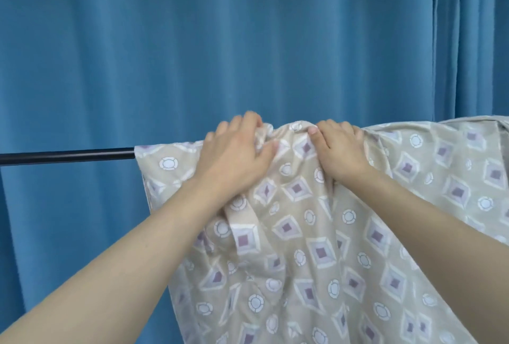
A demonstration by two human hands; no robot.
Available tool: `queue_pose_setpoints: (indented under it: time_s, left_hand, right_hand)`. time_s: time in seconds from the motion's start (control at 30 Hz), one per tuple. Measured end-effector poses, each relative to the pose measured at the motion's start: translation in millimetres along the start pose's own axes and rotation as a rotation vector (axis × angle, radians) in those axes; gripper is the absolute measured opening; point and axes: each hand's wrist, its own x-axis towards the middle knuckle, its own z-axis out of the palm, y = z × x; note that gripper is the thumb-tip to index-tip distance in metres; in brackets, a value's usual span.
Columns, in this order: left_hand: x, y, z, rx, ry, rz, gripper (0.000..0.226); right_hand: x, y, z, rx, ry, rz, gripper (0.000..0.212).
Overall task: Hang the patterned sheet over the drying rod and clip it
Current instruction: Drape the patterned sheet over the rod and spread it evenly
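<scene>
Sheet (316, 233), beige diamond print, drapes over black rod (66, 157) at centre-right of frame. Left hand (234, 159) and right hand (341, 151) both clutch bunched fabric at rod. No legible writing.

Patterned sheet (316, 233) draped over black drying rod (66, 156), blue curtain (192, 40) behind; left hand (234, 156) & right hand (340, 148) both grip bunched fabric at rod top, close together

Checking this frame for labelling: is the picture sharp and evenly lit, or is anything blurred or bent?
Head view: light is soft and even, no glare. The hands, left and right, look slightly soft, as does the patterned sheet. The black rod slants a little.
</scene>
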Motion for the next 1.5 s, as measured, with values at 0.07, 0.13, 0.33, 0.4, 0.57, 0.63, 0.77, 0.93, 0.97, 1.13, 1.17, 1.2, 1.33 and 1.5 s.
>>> queue_pose_setpoints:
  time_s: [0.07, 0.13, 0.33, 0.4, 0.57, 0.63, 0.77, 0.93, 0.97, 1.13, 1.17, 1.2, 1.33, 1.5]
  left_hand:
    - [-10.2, -4.8, 12.9, 0.173, -0.083, 0.019, 0.048]
    - [-12.6, -8.8, 16.4, 0.220, -0.073, 0.013, 0.043]
    - [8.4, -15.5, -2.8, -0.100, -0.239, 0.001, 0.022]
    - [3.3, -19.1, -5.2, -0.045, -0.198, 0.036, 0.018]
    - [-21.3, -43.8, -17.3, 0.348, -0.123, -0.036, 0.059]
    - [-29.8, -54.6, -22.8, 0.251, -0.178, -0.011, 0.071]
    - [-46.3, -64.0, -32.6, -0.041, -0.121, -0.067, 0.076]
    - [-78.7, -76.2, -35.8, -0.119, 0.425, -0.545, 0.062]
    - [-83.0, -80.3, -37.7, -0.208, 0.423, -0.634, 0.057]
    - [-90.5, -103.3, -40.0, -0.651, 0.153, -0.794, 0.039]
    - [-88.9, -103.1, -41.9, -0.683, 0.121, -0.746, 0.043]
    - [-84.9, -102.7, -46.0, -0.689, 0.117, -0.699, 0.045]
    - [-52.6, -122.2, -88.8, -0.912, 0.510, -0.813, 0.030]
    - [-49.1, -163.0, -113.6, -1.001, 0.677, -1.002, 0.022]
  right_hand:
    - [-0.7, -10.2, -10.2, 0.156, 0.082, -0.024, 0.032]
    - [-1.1, -35.2, -25.6, 0.323, 0.217, -0.113, 0.029]
    - [3.2, -90.5, -63.5, 0.565, 0.146, -0.325, 0.030]
    - [4.6, -81.9, -55.4, 0.518, -0.022, -0.320, 0.026]
    - [-10.9, -54.6, -22.2, 0.249, -0.278, -0.211, 0.045]
    - [-10.1, -55.8, -13.4, 0.090, -0.246, -0.201, 0.050]
    - [-0.8, -88.1, -7.9, 0.140, -0.173, -0.247, 0.045]
    - [0.4, -132.3, 9.0, 0.073, -0.148, -0.437, 0.033]
    - [0.1, -138.5, 13.7, 0.038, -0.156, -0.473, 0.035]
    - [8.7, -146.9, 18.4, -0.039, -0.239, -0.387, 0.046]
    - [10.3, -145.6, 18.5, -0.054, -0.251, -0.374, 0.048]
    - [11.2, -144.3, 18.4, -0.063, -0.258, -0.363, 0.049]
    - [9.3, -137.6, 18.6, -0.077, -0.238, -0.356, 0.052]
    - [2.2, -138.4, 20.8, 0.002, -0.172, -0.410, 0.049]
